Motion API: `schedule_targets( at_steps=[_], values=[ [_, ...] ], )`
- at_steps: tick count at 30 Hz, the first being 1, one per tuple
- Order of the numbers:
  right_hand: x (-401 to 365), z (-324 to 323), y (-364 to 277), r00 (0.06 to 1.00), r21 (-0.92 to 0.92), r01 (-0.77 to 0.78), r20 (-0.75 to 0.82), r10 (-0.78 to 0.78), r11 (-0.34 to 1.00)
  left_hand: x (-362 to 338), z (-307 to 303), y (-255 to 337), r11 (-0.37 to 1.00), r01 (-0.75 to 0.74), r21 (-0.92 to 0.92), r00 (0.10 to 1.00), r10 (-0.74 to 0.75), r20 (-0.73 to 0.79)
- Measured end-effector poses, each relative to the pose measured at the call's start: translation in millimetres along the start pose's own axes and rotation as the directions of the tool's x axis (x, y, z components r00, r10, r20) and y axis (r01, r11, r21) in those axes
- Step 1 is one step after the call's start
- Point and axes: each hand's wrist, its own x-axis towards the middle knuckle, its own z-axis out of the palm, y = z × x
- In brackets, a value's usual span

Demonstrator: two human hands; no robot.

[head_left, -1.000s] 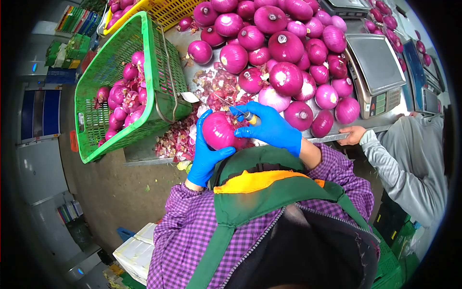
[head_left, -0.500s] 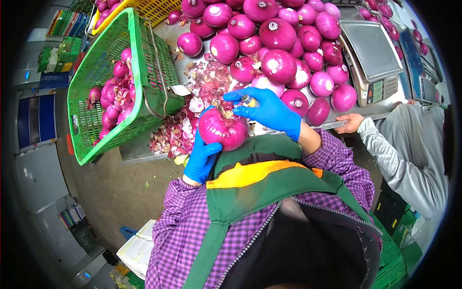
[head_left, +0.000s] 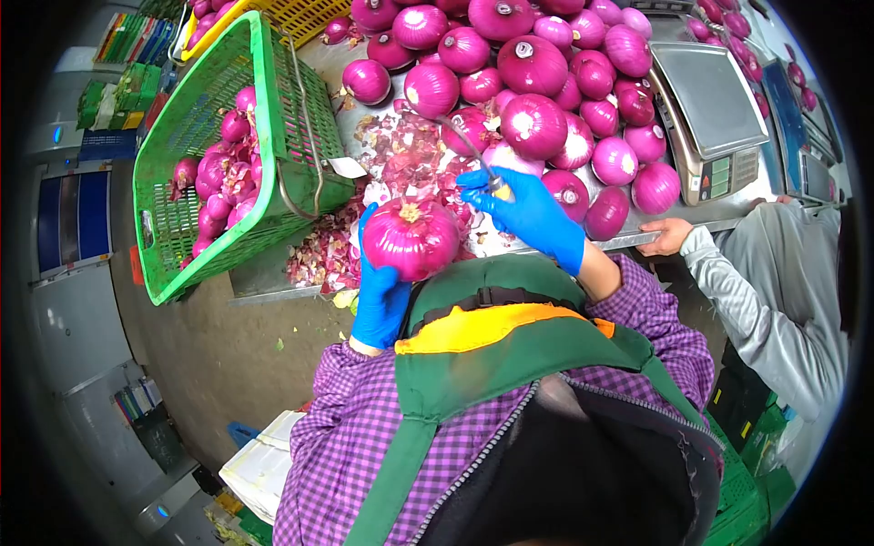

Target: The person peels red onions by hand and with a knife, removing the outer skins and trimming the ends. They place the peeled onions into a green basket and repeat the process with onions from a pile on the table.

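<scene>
In my blue-gloved left hand (head_left: 381,296) rests a large red onion (head_left: 411,241), its trimmed top facing up and my fingers around its left side and underneath. My right hand (head_left: 528,207), also gloved in blue, is closed on a small knife (head_left: 500,188) with a pale handle. The thin, curved blade points up and away, apart from the onion. Beneath and beyond both hands lie loose onion skins (head_left: 405,150) on the metal table. A pile of peeled red onions (head_left: 533,126) sits just past my right hand.
To the left, a tilted green basket (head_left: 150,182) holds several onions. A yellow crate (head_left: 305,20) stands behind it. On the right is a weighing scale (head_left: 712,100), with another person's hand (head_left: 666,237) at the table edge (head_left: 628,238).
My right hand with the knife has moved right, away from the onion's top, and the blade now shows. Dry strands that stood on the onion's top are gone.
</scene>
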Motion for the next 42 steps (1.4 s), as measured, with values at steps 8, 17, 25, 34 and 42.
schedule_targets(
  at_steps=[8, 17, 25, 34, 42],
  values=[
    [1.8, 19.2, 34.1, 0.983, -0.273, 0.164, 0.122, -0.134, 0.948, 5.3, -16.3, 1.2, 0.973, 0.177, -0.146, 0.984, -0.171, 0.055],
    [-20.3, 29.4, 4.8, 0.960, -0.729, 0.272, 0.164, -0.226, 0.628, 11.4, -6.5, -8.9, 0.902, -0.075, 0.424, 0.994, 0.101, -0.040],
    [-16.3, 34.1, 18.5, 0.969, -0.753, 0.240, 0.149, -0.195, 0.612, 8.3, -8.7, -15.3, 0.850, -0.143, 0.506, 0.980, 0.193, -0.048],
    [-4.3, 31.8, 50.0, 0.935, -0.768, 0.320, 0.162, -0.316, 0.554, 4.3, -21.8, -24.7, 0.728, -0.272, 0.629, 0.938, 0.346, 0.004],
    [9.4, 11.2, 80.3, 0.965, -0.706, 0.200, 0.021, -0.262, 0.680, -13.9, -39.3, -19.8, 0.697, -0.326, 0.638, 0.903, 0.430, -0.009]
  ],
)
